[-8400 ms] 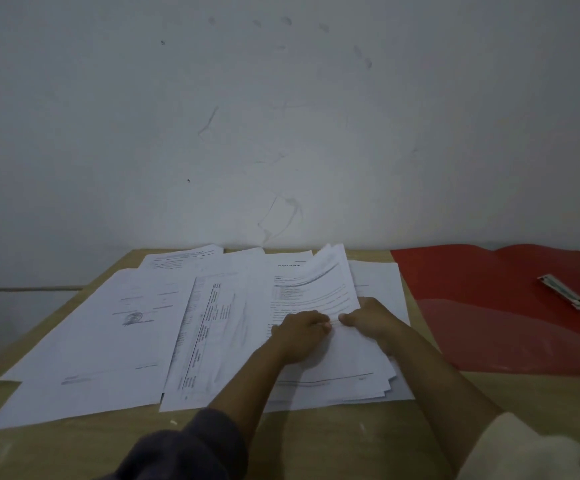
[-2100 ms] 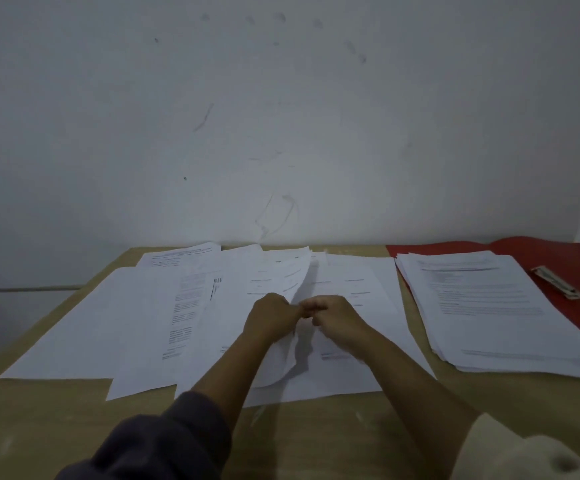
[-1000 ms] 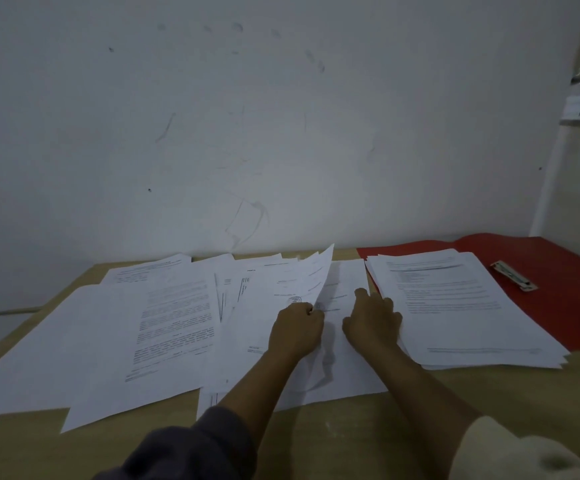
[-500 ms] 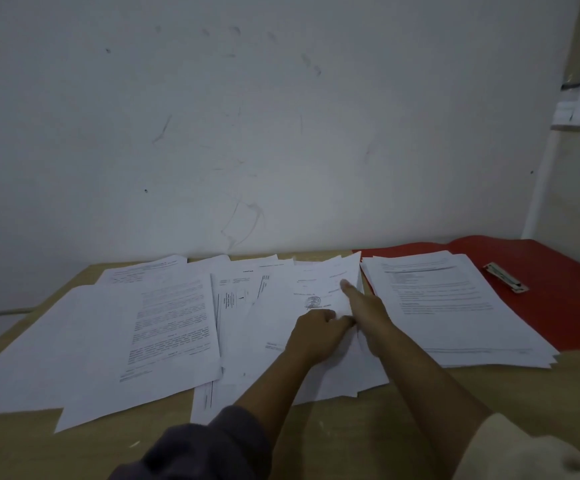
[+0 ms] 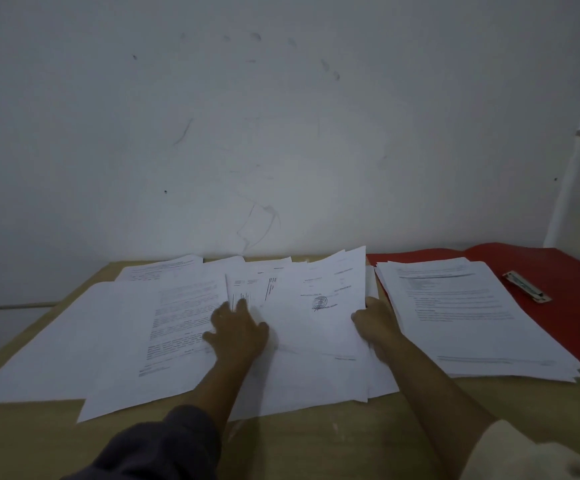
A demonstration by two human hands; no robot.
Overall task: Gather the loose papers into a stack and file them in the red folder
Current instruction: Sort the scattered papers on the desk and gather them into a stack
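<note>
Loose white papers (image 5: 115,334) lie spread over the left and middle of the wooden table (image 5: 316,441). A sheet with a round stamp (image 5: 319,327) lies on top in the middle, its far edge lifted. My right hand (image 5: 373,322) grips that sheet's right edge. My left hand (image 5: 238,329) lies flat with fingers spread on the papers just left of it. An open red folder (image 5: 558,306) lies at the right, and a neat stack of papers (image 5: 465,317) rests on its left half.
A metal fastener strip (image 5: 526,286) lies on the folder's bare right half. A white wall (image 5: 247,133) rises directly behind the table. The table's front edge runs near my forearms.
My left hand has let go of the stamped sheet and slid left, flat onto the spread papers. My right hand has moved to the sheet's right edge, and the sheet has shifted right.
</note>
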